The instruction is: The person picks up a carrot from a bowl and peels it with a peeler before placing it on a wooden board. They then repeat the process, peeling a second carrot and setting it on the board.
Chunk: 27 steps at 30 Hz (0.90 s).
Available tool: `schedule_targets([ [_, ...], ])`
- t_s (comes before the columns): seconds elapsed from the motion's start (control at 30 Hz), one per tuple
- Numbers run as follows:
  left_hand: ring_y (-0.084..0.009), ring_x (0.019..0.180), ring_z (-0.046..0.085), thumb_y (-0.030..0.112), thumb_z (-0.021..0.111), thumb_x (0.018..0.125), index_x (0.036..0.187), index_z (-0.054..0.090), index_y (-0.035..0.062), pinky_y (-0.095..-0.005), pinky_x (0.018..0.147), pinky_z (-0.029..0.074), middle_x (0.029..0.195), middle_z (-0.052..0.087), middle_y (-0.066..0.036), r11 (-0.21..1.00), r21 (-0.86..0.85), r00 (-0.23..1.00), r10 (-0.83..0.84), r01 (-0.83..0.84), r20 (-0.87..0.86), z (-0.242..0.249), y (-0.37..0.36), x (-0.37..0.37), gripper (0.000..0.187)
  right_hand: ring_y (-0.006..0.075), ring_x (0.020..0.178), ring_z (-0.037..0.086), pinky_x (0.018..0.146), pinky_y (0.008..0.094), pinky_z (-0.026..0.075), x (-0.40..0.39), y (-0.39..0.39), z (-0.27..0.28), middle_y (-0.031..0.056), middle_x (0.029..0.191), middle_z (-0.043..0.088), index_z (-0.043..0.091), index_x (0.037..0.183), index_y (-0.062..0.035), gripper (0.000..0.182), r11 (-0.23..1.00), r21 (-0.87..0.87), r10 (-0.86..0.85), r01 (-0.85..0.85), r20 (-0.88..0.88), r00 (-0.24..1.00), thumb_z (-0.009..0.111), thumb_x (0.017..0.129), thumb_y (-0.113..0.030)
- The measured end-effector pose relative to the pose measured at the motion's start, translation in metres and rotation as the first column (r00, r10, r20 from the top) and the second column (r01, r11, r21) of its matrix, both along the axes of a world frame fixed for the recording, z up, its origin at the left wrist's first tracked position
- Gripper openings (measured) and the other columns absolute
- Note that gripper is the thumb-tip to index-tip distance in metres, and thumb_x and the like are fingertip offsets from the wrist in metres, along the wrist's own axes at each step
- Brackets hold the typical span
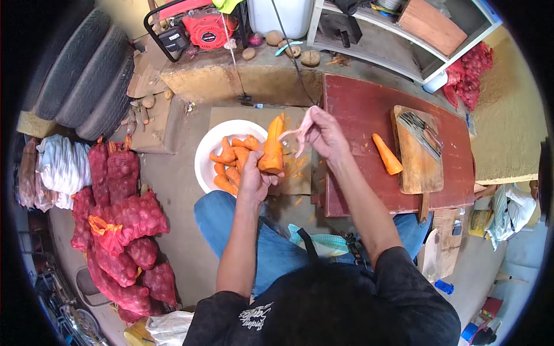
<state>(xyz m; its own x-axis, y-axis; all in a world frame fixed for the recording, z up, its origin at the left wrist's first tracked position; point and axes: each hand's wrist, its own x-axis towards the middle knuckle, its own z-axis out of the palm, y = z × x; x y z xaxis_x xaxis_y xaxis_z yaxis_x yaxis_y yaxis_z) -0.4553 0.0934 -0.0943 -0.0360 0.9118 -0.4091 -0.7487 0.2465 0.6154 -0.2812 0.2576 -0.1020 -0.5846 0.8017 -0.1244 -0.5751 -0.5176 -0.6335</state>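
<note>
In my left hand (pixel 257 177) is a thick, peeled-looking orange carrot (pixel 272 151), its narrow end pointing away from me. My right hand (pixel 329 136) grips a pale pink Y-shaped peeler (pixel 304 128), its forked end close to the carrot's right side. Behind my left hand, a white basin (pixel 203 151) holds several carrots (pixel 228 154). Orange shavings (pixel 297 167) lie scattered on the cardboard below my hands. Another carrot (pixel 386 154) rests on the dark red tabletop (pixel 360 115) to the right, beside a wooden cutting board (pixel 416 167).
A knife with a wide patterned blade (pixel 419 132) lies on the board. Red mesh sacks (pixel 124 230) are piled at left, below stacked tires (pixel 86 69). A red machine (pixel 209 33) stands on the back ledge, with potatoes (pixel 310 58) and a shelf (pixel 398 40) farther right.
</note>
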Motion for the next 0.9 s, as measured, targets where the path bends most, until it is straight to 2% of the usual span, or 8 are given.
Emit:
schedule_targets([
  [0.1,-0.0253,0.061,0.067,0.036,0.041,0.101,0.126,0.055,0.0004,-0.0287,0.043,0.05,0.092,0.068,-0.015,0.999,0.042,0.997,0.026,-0.029,0.069,0.003,0.003,-0.001,0.045,0.0214,0.076,0.069,0.068,0.0434,0.062,-0.013,-0.017,-0.007,0.0076,0.087,0.067,0.059,0.099,-0.0062,0.015,0.994,-0.075,0.072,-0.075,-0.04,0.997,0.059,0.101,-0.021],
  [0.23,-0.0247,0.063,0.067,0.033,0.048,0.099,0.13,0.054,0.0017,-0.0289,0.043,0.05,0.095,0.068,-0.013,0.994,0.087,0.986,0.056,-0.07,0.158,0.011,-0.004,0.001,0.044,0.0214,0.081,0.068,0.078,0.0421,0.06,-0.025,-0.026,-0.013,0.0075,0.088,0.068,0.063,0.096,-0.0055,0.016,0.981,-0.192,-0.051,0.036,-0.075,0.996,0.061,0.1,-0.021],
  [0.33,-0.025,0.067,0.069,0.028,0.055,0.096,0.131,0.053,-0.0006,-0.0293,0.044,0.052,0.1,0.068,-0.012,0.992,0.073,0.993,0.095,-0.101,0.074,0.012,-0.007,0.001,0.046,0.0208,0.078,0.067,0.074,0.0399,0.059,-0.037,-0.031,-0.017,0.0061,0.087,0.066,0.06,0.097,-0.0089,0.015,0.954,-0.28,-0.137,0.108,-0.086,0.987,0.062,0.1,-0.023],
  [0.47,-0.0254,0.072,0.071,0.024,0.059,0.091,0.13,0.053,-0.0021,-0.0303,0.046,0.055,0.102,0.067,-0.014,0.993,0.088,0.99,0.087,-0.078,-0.11,0.019,-0.004,0.004,0.048,0.0203,0.077,0.066,0.078,0.0419,0.058,-0.042,-0.034,-0.011,0.0067,0.084,0.066,0.061,0.092,-0.0085,0.016,0.953,-0.297,-0.105,0.063,-0.129,0.986,0.062,0.1,-0.023],
  [0.57,-0.0261,0.072,0.071,0.022,0.06,0.088,0.131,0.051,-0.0034,-0.0309,0.047,0.056,0.1,0.067,-0.018,0.995,0.088,0.998,0.05,-0.046,-0.046,0.014,-0.005,0.0,0.051,0.0224,0.077,0.068,0.085,0.0412,0.057,-0.021,-0.02,-0.01,0.0084,0.084,0.067,0.061,0.092,-0.0047,0.02,0.991,-0.118,0.033,-0.056,-0.191,0.981,0.063,0.099,-0.023],
  [0.6,-0.026,0.071,0.071,0.022,0.059,0.087,0.13,0.052,-0.004,-0.0307,0.046,0.056,0.099,0.067,-0.018,0.994,0.1,0.999,0.033,-0.034,0.011,0.011,-0.005,-0.003,0.051,0.0218,0.072,0.067,0.082,0.0419,0.059,-0.017,-0.021,-0.001,0.009,0.083,0.067,0.06,0.092,-0.0042,0.021,0.999,-0.006,-0.042,0.041,-0.163,0.986,0.062,0.1,-0.024],
  [0.8,-0.0259,0.064,0.068,0.025,0.056,0.087,0.127,0.055,-0.0028,-0.0289,0.043,0.051,0.091,0.068,-0.018,0.99,0.137,0.969,-0.061,0.028,0.239,0.009,-0.002,-0.004,0.049,0.0201,0.067,0.069,0.06,0.0358,0.063,-0.006,-0.035,0.04,0.0091,0.08,0.067,0.057,0.092,-0.0056,0.022,0.99,0.142,-0.019,-0.016,0.244,0.97,0.058,0.102,-0.025],
  [0.9,-0.0255,0.061,0.067,0.027,0.056,0.087,0.126,0.055,-0.001,-0.028,0.042,0.048,0.089,0.068,-0.017,0.991,0.126,0.972,-0.069,0.042,0.224,0.008,-0.003,-0.004,0.048,0.0197,0.064,0.07,0.056,0.0339,0.062,0.01,0.011,0.009,0.0105,0.08,0.068,0.057,0.092,-0.0057,0.021,0.98,0.129,-0.179,0.151,0.245,0.953,0.056,0.103,-0.024],
])
